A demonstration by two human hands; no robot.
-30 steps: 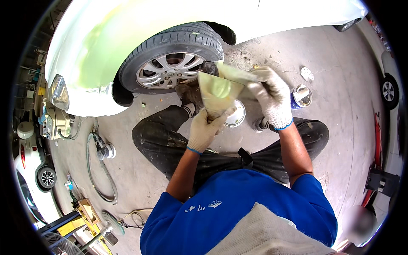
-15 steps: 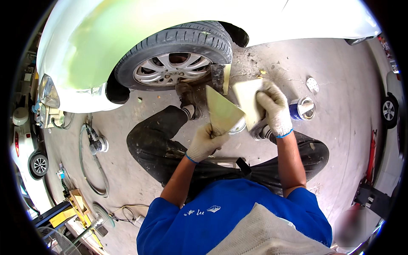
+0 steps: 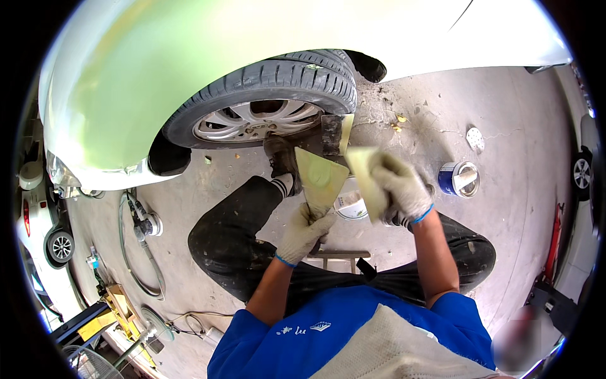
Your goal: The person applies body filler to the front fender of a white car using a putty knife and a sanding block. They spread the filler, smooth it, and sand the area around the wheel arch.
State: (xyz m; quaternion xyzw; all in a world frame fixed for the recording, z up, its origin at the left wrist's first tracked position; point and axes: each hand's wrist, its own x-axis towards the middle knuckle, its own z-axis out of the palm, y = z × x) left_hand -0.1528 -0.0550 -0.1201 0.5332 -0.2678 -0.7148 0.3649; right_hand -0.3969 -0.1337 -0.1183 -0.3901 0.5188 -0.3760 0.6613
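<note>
My left hand, in a white knit glove, is closed on the narrow end of a pale yellow-green putty spreader. A round greenish smear of filler shows on its broad face. My gloved right hand grips a second pale, flat spreader, smeared by motion and held apart from the first. An opened white tub stands on the floor behind and between the two. Past them is a car with a silver-spoked wheel and a white fender patched in pale green.
A blue tin with a pale lid or tool across it stands at the right, near a white perforated disc. Left of my knee lies a sander with its hose. A dark block leans at the tyre. A low stool is beneath me.
The left spreader has turned more upright and its smear faces me. My right hand has come lower with its spreader, now tilted and blurred. The whole view has shifted, showing more fender and tub.
</note>
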